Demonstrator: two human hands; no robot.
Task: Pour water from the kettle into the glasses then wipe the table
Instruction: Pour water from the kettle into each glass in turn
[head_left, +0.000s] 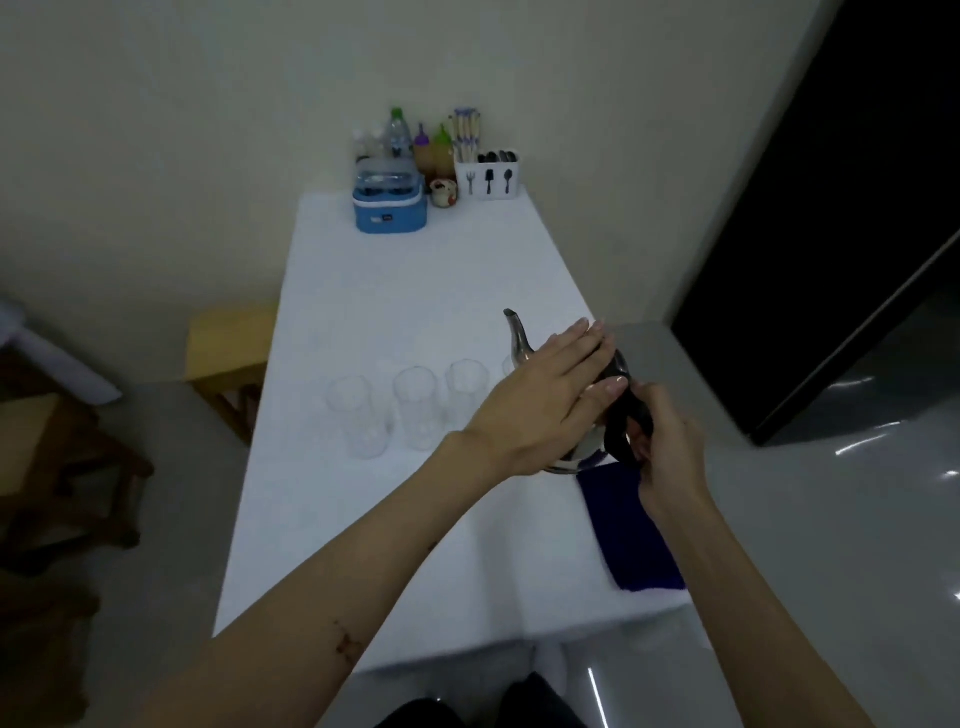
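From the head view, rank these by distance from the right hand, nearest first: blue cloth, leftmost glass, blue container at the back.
1. Blue cloth: just below the right hand, on the table's right edge.
2. Leftmost glass: across the table to the left.
3. Blue container: far end, by the wall.

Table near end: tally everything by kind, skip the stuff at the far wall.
Glasses: 4 (left, next, third, fourth mostly hidden behind the kettle)
Kettle: 1
Blue cloth: 1
Total: 6
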